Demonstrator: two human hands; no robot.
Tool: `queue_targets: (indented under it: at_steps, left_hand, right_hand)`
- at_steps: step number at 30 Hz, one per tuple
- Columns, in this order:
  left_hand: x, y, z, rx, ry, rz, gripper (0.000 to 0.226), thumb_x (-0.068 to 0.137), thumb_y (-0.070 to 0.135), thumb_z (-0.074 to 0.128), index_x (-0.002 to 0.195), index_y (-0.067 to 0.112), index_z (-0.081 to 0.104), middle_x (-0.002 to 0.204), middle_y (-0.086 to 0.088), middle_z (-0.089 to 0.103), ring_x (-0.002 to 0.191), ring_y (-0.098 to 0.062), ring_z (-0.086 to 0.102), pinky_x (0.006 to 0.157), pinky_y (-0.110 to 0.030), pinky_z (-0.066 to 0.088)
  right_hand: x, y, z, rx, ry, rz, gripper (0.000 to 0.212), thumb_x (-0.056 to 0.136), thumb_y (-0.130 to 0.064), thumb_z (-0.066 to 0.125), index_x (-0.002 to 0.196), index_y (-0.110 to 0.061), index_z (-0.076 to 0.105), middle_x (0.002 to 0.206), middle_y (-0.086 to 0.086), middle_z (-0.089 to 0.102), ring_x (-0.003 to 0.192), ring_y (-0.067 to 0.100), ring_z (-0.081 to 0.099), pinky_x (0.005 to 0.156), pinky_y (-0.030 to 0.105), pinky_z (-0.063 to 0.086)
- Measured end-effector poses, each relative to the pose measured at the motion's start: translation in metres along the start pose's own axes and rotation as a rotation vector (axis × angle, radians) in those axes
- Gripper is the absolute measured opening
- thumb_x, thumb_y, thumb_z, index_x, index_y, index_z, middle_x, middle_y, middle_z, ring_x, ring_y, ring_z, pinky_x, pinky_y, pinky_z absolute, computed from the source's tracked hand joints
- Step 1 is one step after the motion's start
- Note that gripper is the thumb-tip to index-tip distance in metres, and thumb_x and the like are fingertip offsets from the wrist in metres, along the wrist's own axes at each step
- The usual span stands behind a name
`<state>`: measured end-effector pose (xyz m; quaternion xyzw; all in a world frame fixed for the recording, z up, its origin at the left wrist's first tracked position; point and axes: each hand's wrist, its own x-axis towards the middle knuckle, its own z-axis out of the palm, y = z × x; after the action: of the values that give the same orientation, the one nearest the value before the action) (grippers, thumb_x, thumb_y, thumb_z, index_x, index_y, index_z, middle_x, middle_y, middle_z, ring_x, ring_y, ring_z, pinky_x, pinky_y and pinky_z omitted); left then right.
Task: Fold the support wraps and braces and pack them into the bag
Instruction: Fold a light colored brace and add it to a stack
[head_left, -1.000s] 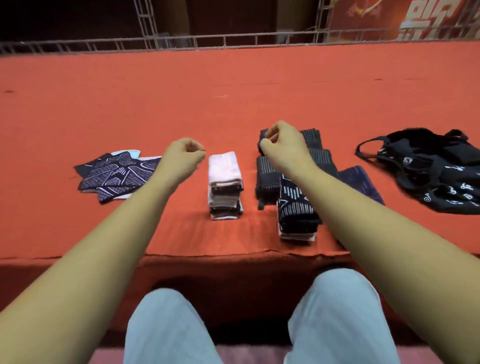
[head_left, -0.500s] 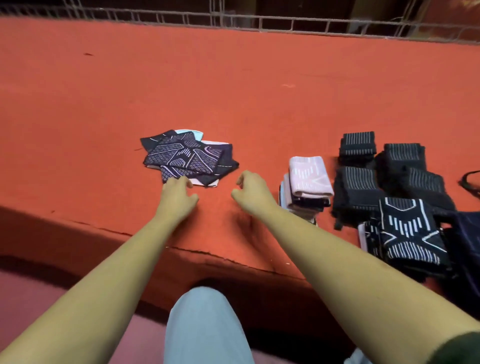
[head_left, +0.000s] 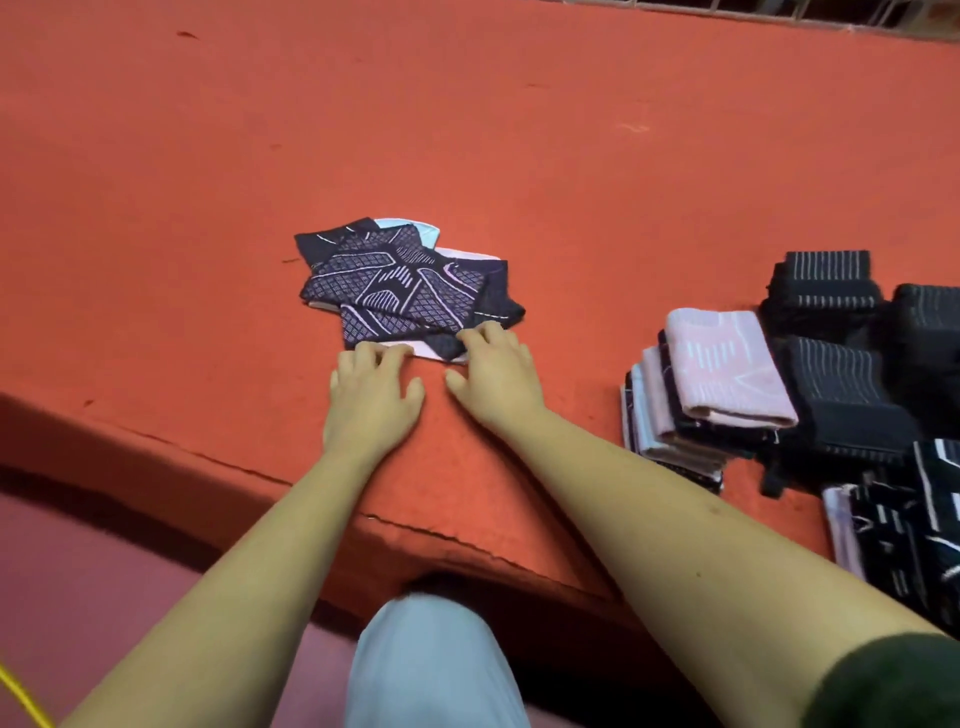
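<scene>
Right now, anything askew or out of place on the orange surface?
Yes: the loose pile of dark patterned wraps lies fanned at crossed angles, pale edges poking out, unlike the squared pink-topped stack and black stacks to its right. Left hand and right hand touch its near edge. No damage visible.

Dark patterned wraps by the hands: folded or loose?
Loose: the wraps lie flat, fanned at odd angles, unlike the squared pink-topped stack. The left hand and right hand touch their near edge.

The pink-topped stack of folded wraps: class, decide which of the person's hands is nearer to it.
Right. The right hand lies left of the stack, touching the unfolded dark wraps; the left hand lies further left, beside the right one, at the same wraps' near edge.
</scene>
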<state>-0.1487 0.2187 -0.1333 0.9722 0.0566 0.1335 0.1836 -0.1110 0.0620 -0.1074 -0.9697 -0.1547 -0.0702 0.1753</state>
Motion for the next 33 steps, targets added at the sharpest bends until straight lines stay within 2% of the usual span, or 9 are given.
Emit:
queue_targets:
  at_steps: [6, 10, 14, 18, 22, 25, 28, 31, 33]
  left_hand:
    - [0.001, -0.003, 0.002, -0.029, -0.015, -0.017, 0.046, 0.092, 0.040, 0.055, 0.135, 0.027, 0.051, 0.126, -0.004, 0.049, 0.119, -0.029, 0.039, 0.105, -0.046, 0.033]
    - [0.001, -0.002, -0.002, -0.143, -0.011, -0.027, 0.061, 0.091, 0.046, 0.058, 0.148, 0.035, 0.036, 0.130, -0.002, 0.052, 0.124, -0.029, 0.041, 0.107, -0.047, 0.033]
    - [0.000, -0.003, -0.008, -0.317, -0.027, -0.039, 0.054, 0.096, 0.048, 0.052, 0.147, 0.046, 0.035, 0.123, 0.005, 0.061, 0.121, -0.024, 0.045, 0.105, -0.043, 0.031]
    - [-0.003, -0.002, -0.014, -0.413, -0.061, 0.019, 0.056, 0.085, 0.063, 0.040, 0.137, 0.047, 0.050, 0.123, 0.011, 0.064, 0.114, -0.018, 0.050, 0.105, -0.038, 0.033]
    - [-0.006, -0.008, -0.012, -0.560, -0.092, 0.041, 0.039, 0.085, 0.060, 0.053, 0.113, 0.039, 0.070, 0.106, 0.016, 0.072, 0.104, -0.010, 0.064, 0.104, -0.040, 0.045]
    - [-0.007, -0.007, -0.013, -0.610, -0.071, -0.024, 0.021, 0.091, 0.047, 0.058, 0.089, 0.032, 0.073, 0.084, 0.012, 0.073, 0.091, -0.016, 0.067, 0.090, -0.038, 0.049]
    - [-0.009, -0.005, -0.015, -0.537, 0.025, -0.073, 0.018, 0.098, 0.028, 0.059, 0.084, 0.026, 0.071, 0.072, 0.004, 0.070, 0.083, -0.025, 0.065, 0.077, -0.036, 0.045]
    - [-0.007, -0.008, -0.017, -0.480, 0.134, -0.200, 0.019, 0.099, 0.020, 0.058, 0.104, 0.012, 0.075, 0.098, -0.014, 0.075, 0.098, -0.035, 0.064, 0.084, -0.037, 0.044]
    - [-0.005, -0.008, -0.020, -0.444, 0.123, -0.274, 0.022, 0.099, 0.019, 0.056, 0.112, 0.010, 0.072, 0.112, -0.019, 0.072, 0.108, -0.039, 0.061, 0.093, -0.039, 0.042]
  right_hand:
    - [0.019, 0.002, 0.003, -0.167, 0.089, -0.068, 0.027, 0.096, -0.034, 0.051, 0.113, -0.022, 0.068, 0.115, 0.003, 0.055, 0.111, 0.029, 0.047, 0.088, 0.041, 0.035]
    - [0.016, 0.004, -0.003, -0.121, 0.137, -0.108, 0.025, 0.094, -0.030, 0.053, 0.107, -0.019, 0.071, 0.111, 0.004, 0.055, 0.106, 0.030, 0.048, 0.085, 0.043, 0.036]
    - [-0.010, 0.005, -0.009, -0.069, 0.158, -0.183, 0.025, 0.092, -0.030, 0.050, 0.097, -0.016, 0.070, 0.104, 0.004, 0.055, 0.096, 0.030, 0.051, 0.080, 0.044, 0.042]
    - [-0.046, 0.010, -0.017, 0.004, 0.174, -0.205, 0.037, 0.088, -0.035, 0.036, 0.093, -0.016, 0.067, 0.101, 0.002, 0.055, 0.092, 0.028, 0.052, 0.076, 0.042, 0.044]
    - [-0.078, 0.024, -0.022, 0.109, 0.130, -0.144, 0.033, 0.091, -0.035, 0.038, 0.098, -0.019, 0.066, 0.103, -0.001, 0.057, 0.096, 0.026, 0.055, 0.081, 0.044, 0.045]
    - [-0.099, 0.033, -0.024, 0.190, 0.110, -0.128, 0.020, 0.093, -0.029, 0.047, 0.097, -0.019, 0.064, 0.102, -0.003, 0.058, 0.097, 0.024, 0.055, 0.084, 0.046, 0.046]
    - [-0.119, 0.037, -0.027, 0.254, 0.123, -0.134, 0.012, 0.094, -0.026, 0.050, 0.095, -0.020, 0.060, 0.098, -0.005, 0.056, 0.096, 0.022, 0.055, 0.083, 0.046, 0.046]
    - [-0.137, 0.040, -0.031, 0.306, 0.142, -0.160, 0.009, 0.095, -0.025, 0.050, 0.094, -0.020, 0.057, 0.095, -0.005, 0.055, 0.091, 0.021, 0.054, 0.082, 0.045, 0.046]
    - [-0.147, 0.043, -0.034, 0.331, 0.166, -0.176, 0.007, 0.096, -0.023, 0.051, 0.095, -0.020, 0.057, 0.095, -0.005, 0.056, 0.090, 0.021, 0.054, 0.082, 0.044, 0.046]
